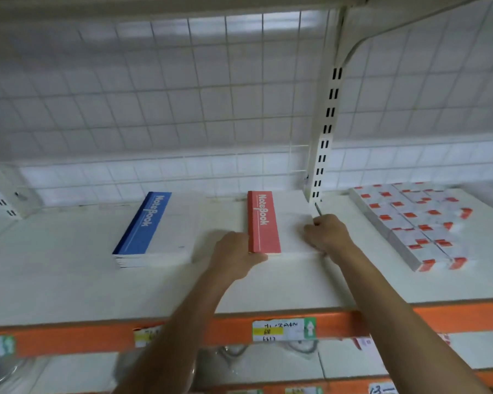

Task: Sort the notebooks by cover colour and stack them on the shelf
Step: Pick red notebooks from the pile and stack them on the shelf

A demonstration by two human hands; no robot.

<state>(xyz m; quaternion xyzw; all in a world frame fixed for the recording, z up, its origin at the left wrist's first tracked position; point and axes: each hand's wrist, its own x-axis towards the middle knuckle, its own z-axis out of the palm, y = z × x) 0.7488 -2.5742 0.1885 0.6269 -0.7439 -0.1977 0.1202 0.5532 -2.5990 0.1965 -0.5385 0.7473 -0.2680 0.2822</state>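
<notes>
On the white shelf we see, from the left, a short stack of blue notebooks, too blurred to count, lying flat. Next our left hand presses its thumb side against the near left corner of the red notebook stack, grip loosely curled, not clasping it, while our right hand rests on the stack's right edge, fingers curled and pinching that edge. Farthest right, past the slotted upright, lie white packs with red marks.
</notes>
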